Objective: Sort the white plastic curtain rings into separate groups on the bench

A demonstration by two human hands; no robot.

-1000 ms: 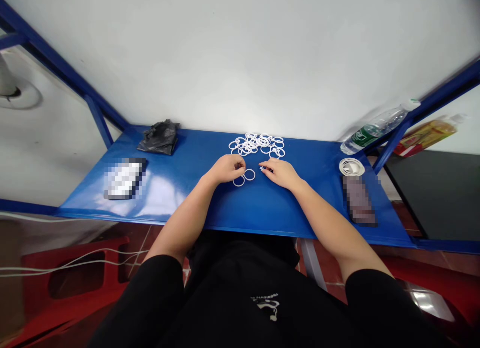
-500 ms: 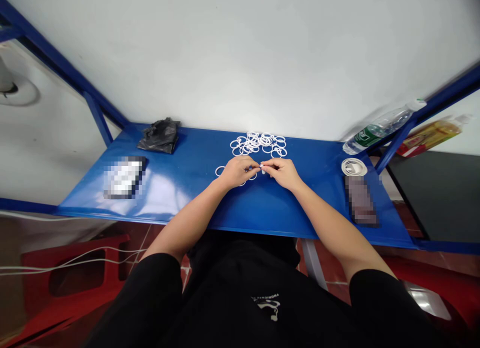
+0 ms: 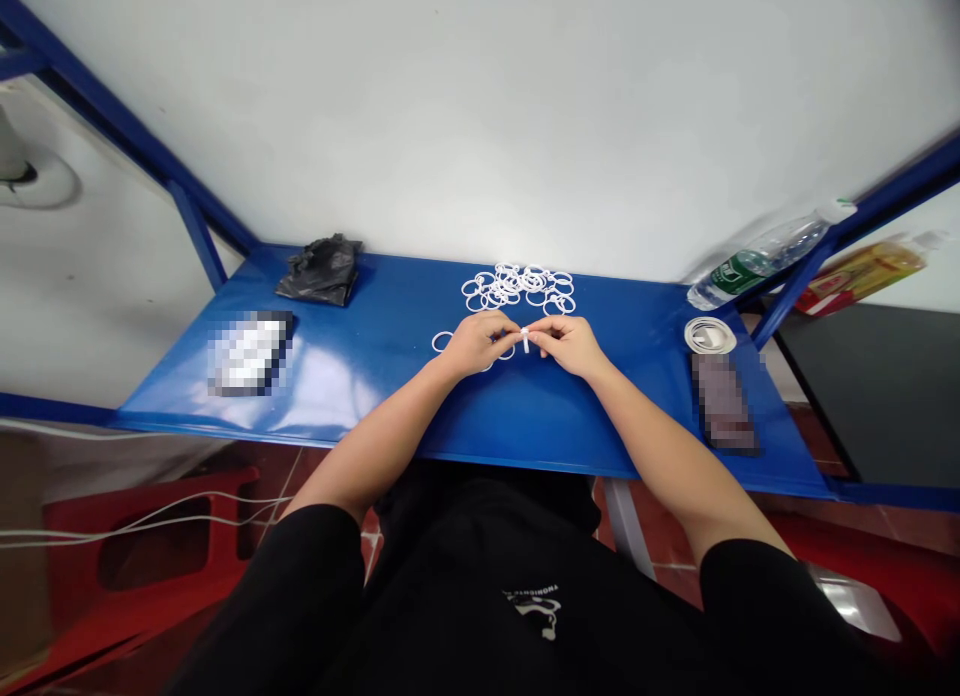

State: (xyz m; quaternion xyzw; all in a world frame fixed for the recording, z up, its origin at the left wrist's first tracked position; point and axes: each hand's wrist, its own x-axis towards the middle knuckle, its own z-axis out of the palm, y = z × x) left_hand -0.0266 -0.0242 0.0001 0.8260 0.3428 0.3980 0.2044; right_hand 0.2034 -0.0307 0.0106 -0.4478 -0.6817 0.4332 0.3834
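Between my fingertips, over the middle of the blue table, is a small white ring (image 3: 526,344), seen nearly edge-on and looking like a curtain ring. My left hand (image 3: 474,344) pinches it from one side, and my right hand (image 3: 571,346) pinches it from the other. Fingers cover part of it. Just behind my hands lies a loose pile of white rings (image 3: 516,286), several with a small knob on the rim. A few more rings (image 3: 441,342) rest beside and beneath my left hand, partly hidden by it.
The blue table (image 3: 375,376) meets a white wall at the back. A crumpled black bag (image 3: 321,271) and a blurred-out dark item (image 3: 251,354) lie left. On the right are a clear bottle (image 3: 757,261), a coiled white strap (image 3: 709,336) and another blurred-out item (image 3: 724,401).
The white ring between my fingertips has turned slightly and shows more of its length below them. Both hands stay in nearly the same place.
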